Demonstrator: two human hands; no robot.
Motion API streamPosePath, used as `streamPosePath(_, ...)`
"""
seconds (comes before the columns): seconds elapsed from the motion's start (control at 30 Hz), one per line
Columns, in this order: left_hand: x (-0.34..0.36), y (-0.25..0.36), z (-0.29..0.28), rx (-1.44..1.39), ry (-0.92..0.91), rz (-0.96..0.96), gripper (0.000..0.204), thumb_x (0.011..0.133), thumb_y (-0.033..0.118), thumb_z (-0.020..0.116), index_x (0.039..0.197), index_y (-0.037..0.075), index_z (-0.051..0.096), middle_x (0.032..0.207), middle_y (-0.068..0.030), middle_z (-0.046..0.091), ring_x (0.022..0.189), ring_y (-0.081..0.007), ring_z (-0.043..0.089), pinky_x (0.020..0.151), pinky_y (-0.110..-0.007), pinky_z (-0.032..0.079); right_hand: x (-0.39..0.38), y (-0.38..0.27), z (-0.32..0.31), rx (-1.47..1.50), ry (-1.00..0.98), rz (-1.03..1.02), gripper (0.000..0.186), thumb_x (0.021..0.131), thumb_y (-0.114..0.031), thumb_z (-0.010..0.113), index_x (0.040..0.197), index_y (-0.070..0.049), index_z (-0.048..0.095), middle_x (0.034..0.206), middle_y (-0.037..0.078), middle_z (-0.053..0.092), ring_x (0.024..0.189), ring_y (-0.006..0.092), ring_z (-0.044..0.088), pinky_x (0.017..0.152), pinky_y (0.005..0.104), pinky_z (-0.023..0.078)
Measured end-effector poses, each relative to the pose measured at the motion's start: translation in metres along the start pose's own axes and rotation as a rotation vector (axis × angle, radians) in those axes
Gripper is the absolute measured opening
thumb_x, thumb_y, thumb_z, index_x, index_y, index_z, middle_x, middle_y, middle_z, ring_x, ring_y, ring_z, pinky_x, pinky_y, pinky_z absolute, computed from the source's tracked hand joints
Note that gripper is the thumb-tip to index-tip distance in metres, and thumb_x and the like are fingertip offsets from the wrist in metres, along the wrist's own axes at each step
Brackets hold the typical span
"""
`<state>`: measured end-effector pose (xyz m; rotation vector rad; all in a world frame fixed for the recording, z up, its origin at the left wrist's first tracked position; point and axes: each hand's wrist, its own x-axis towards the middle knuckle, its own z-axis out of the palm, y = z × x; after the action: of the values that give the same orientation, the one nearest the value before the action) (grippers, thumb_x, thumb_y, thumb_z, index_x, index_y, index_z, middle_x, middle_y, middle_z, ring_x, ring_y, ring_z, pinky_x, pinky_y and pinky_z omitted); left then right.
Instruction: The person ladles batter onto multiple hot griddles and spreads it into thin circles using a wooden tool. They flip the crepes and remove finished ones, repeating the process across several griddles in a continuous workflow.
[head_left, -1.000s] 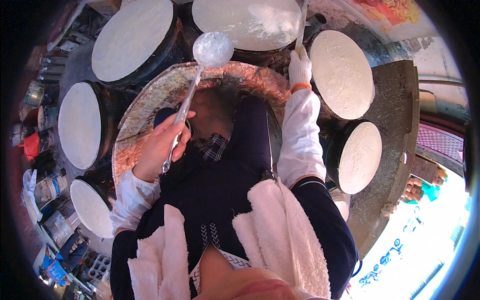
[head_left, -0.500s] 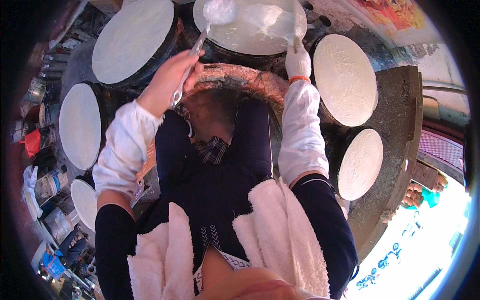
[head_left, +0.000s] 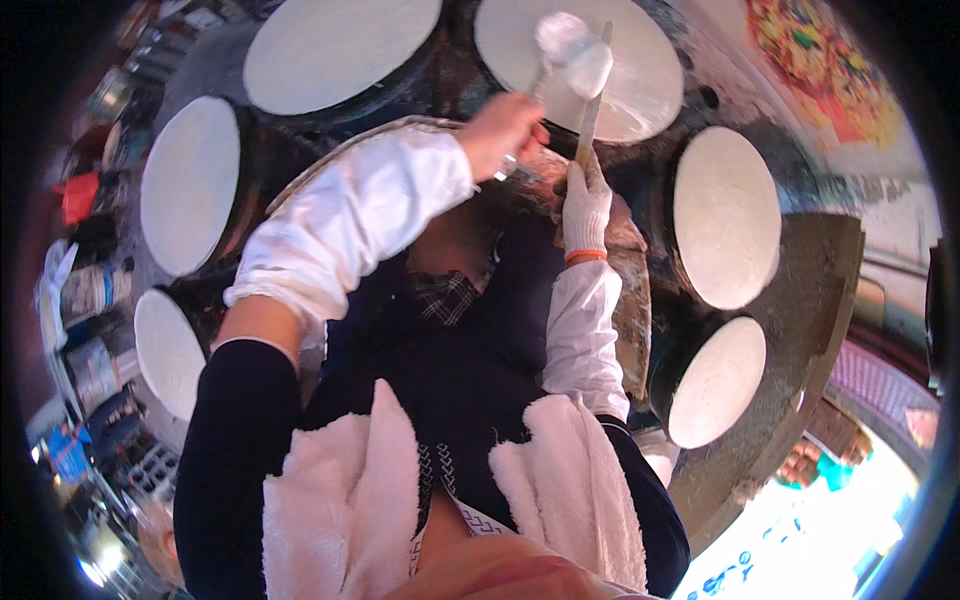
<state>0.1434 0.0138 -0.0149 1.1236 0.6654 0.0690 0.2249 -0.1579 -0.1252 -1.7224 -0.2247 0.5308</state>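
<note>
My left hand (head_left: 510, 128) grips the ladle (head_left: 572, 52) over the top griddle (head_left: 640, 70); my gloved right hand (head_left: 586, 205) clamps the spatula (head_left: 590, 110) beside it. Tilting could spill batter off-griddle.

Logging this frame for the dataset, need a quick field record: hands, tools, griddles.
left hand: bare left hand grips the handle of a ladle
ladle: its batter-coated bowl is over the top griddle
right hand: white-gloved right hand holds a flat spatula, pointing up toward the same griddle
griddles: six round plates with pale batter ring the person
clothing: white sleeve covers, dark top
</note>
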Motion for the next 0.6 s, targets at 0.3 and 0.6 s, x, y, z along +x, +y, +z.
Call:
streamPosePath(0.3, -0.083, 0.082, -0.02, -0.644, -0.327, 0.076, 0.038, 0.107, 0.018, 0.044, 0.137, -0.006, 0.043, 0.083, -0.0028, 0.054, 0.053, -0.0047, 0.046, 0.044, -0.017, 0.04, 0.033, -0.052, -0.037, -0.068, 0.16, -0.18, 0.046, 0.097, -0.017, 0.06, 0.141, -0.003, 0.054, 0.095, 0.009, 0.072, 0.075, 0.0126, 0.062, 0.068, 0.0284, 0.052)
streamPosePath(0.6, -0.1, 0.067, -0.019, -0.689, -0.137, -0.045, 0.035, 0.107, 0.017, 0.043, 0.131, -0.008, 0.047, 0.088, -0.0059, 0.056, 0.056, -0.007, 0.048, 0.047, -0.021, 0.042, 0.035, -0.074, -0.001, -0.9, -0.059, -0.015, 0.051, 0.097, -0.047, 0.053, 0.141, -0.022, 0.053, 0.11, 0.026, 0.068, 0.104, 0.0403, 0.067, 0.092, 0.0468, 0.052)
